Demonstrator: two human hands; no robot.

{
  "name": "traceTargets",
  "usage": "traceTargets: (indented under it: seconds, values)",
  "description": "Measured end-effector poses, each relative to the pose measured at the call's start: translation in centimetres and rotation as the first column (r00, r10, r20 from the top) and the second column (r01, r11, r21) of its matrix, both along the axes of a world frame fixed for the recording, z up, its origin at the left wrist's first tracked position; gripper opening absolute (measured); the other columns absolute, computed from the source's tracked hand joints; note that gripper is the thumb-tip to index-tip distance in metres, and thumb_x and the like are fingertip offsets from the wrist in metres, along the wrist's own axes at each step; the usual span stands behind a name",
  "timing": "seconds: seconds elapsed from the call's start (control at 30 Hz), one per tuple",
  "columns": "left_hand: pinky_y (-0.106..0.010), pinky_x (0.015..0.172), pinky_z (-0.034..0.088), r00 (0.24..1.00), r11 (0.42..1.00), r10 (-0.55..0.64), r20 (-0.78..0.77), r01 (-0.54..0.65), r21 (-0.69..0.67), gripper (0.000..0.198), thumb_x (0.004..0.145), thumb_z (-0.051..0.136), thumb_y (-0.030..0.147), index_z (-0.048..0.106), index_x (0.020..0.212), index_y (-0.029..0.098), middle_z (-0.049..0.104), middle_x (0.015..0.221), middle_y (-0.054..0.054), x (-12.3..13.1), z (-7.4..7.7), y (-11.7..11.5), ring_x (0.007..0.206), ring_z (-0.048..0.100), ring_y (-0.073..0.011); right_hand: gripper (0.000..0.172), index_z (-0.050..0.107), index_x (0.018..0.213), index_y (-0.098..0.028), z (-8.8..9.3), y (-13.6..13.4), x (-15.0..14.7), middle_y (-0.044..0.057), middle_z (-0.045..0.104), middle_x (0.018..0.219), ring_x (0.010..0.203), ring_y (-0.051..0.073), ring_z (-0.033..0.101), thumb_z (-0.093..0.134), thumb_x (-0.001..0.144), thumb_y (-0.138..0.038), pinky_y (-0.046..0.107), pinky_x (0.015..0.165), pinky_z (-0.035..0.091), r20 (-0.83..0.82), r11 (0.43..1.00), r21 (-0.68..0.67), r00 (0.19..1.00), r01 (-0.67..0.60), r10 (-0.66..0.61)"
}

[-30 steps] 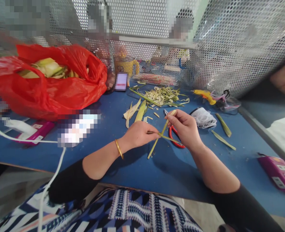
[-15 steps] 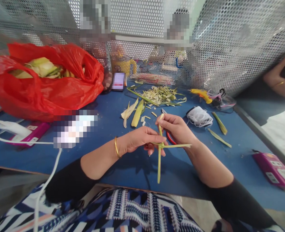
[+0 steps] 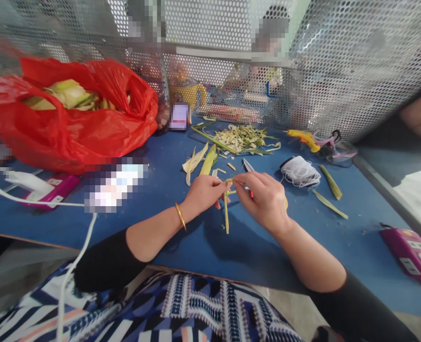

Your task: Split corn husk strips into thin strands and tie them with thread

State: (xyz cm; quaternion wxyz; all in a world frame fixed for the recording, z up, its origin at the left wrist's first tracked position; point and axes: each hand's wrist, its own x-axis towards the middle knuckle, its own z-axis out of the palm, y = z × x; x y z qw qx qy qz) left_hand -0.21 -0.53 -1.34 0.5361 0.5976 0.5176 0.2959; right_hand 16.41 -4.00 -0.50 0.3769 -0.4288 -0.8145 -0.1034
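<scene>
My left hand (image 3: 204,191) pinches a knotted piece of pale green leaf strips (image 3: 226,216) just above the table's middle. One strip end hangs down from it toward me. Against the top of the same piece, the fingertips of my right hand (image 3: 262,197) are closed on a strip that bends over there. The crossing itself is partly hidden behind my fingers. Beyond my right hand lie scissors (image 3: 248,165); their blades show, while the red handle is mostly covered.
A red plastic bag (image 3: 89,137) of husks stands at the left. Leaf scraps (image 3: 241,137) are heaped at the back, with white thread (image 3: 301,172), a yellow glue gun (image 3: 305,138) and loose leaves to the right. A purple box (image 3: 412,251) sits at the right edge; perforated metal panels (image 3: 210,28) close off the back.
Both hands have drawn together around the strips. My right hand has turned palm down, and the upright upper strip is now bent over. The strip that pointed right is largely hidden.
</scene>
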Motion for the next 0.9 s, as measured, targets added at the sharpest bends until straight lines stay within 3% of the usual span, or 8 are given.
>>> traceTargets:
  seconds: [0.13, 0.23, 0.4, 0.6, 0.8, 0.9]
  values:
    - [-0.019, 0.040, 0.034, 0.980, 0.980, 0.148, 0.132, -0.128, -0.151, 0.035, 0.094, 0.059, 0.019, 0.067, 0.061, 0.015, 0.072, 0.060, -0.002, 0.2, 0.5, 0.1, 0.037, 0.055, -0.0066, 0.026, 0.069, 0.082, -0.021, -0.4, -0.4, -0.6, 0.005, 0.073, 0.074, 0.068, 0.017, 0.063, 0.054, 0.103, -0.022, 0.031, 0.067, 0.042, 0.054, 0.992, 0.118, 0.997, 0.049, -0.056]
    - [-0.017, 0.042, 0.038, 0.948, 0.950, 0.222, 0.226, -0.158, -0.270, 0.032, 0.093, 0.062, 0.020, 0.065, 0.061, 0.016, 0.066, 0.053, 0.000, 0.3, 0.9, 0.0, 0.041, 0.060, -0.0085, 0.026, 0.067, 0.080, -0.022, -0.7, -0.6, -1.0, 0.003, 0.070, 0.069, 0.065, 0.017, 0.061, 0.054, 0.102, -0.020, 0.031, 0.067, 0.041, 0.044, 0.987, 0.137, 0.995, 0.080, -0.087]
    - [-0.018, 0.050, 0.048, 0.902, 0.928, 0.248, 0.354, -0.116, -0.354, 0.025, 0.088, 0.064, 0.018, 0.063, 0.063, 0.016, 0.066, 0.057, 0.000, 0.2, 1.1, -0.1, 0.048, 0.065, -0.0098, 0.024, 0.064, 0.080, -0.023, -1.1, -0.6, -1.3, 0.001, 0.068, 0.067, 0.062, 0.016, 0.059, 0.054, 0.101, -0.018, 0.030, 0.066, 0.041, 0.068, 0.984, 0.150, 0.992, 0.094, -0.105]
    - [-0.024, 0.059, 0.058, 0.810, 0.867, 0.316, 0.494, -0.034, -0.498, 0.020, 0.084, 0.055, 0.013, 0.064, 0.066, 0.016, 0.067, 0.060, -0.001, -0.2, 1.6, 0.2, 0.051, 0.064, -0.0105, 0.021, 0.067, 0.083, -0.022, -0.9, -0.6, -1.3, 0.002, 0.069, 0.076, 0.071, 0.017, 0.059, 0.057, 0.102, -0.021, 0.034, 0.078, 0.040, 0.119, 0.977, 0.174, 0.982, 0.123, -0.145]
    - [-0.022, 0.060, 0.056, 0.818, 0.899, 0.286, 0.499, -0.048, -0.436, 0.019, 0.089, 0.068, 0.018, 0.066, 0.070, 0.014, 0.066, 0.062, -0.001, -0.2, 1.1, 0.1, 0.055, 0.064, -0.0095, 0.027, 0.067, 0.079, -0.023, -1.1, -0.5, -1.3, 0.003, 0.067, 0.078, 0.074, 0.020, 0.054, 0.054, 0.103, -0.022, 0.036, 0.081, 0.037, 0.212, 0.974, 0.182, 0.961, 0.138, -0.176]
    - [-0.020, 0.060, 0.052, 0.822, 0.911, 0.274, 0.499, -0.054, -0.410, 0.020, 0.088, 0.071, 0.017, 0.066, 0.069, 0.013, 0.065, 0.063, 0.000, -0.1, 0.5, 0.0, 0.055, 0.061, -0.0074, 0.023, 0.069, 0.086, -0.021, -1.0, -0.7, -1.5, 0.004, 0.067, 0.080, 0.075, 0.020, 0.053, 0.053, 0.102, -0.018, 0.036, 0.082, 0.037, 0.291, 0.980, 0.185, 0.948, 0.075, -0.127]
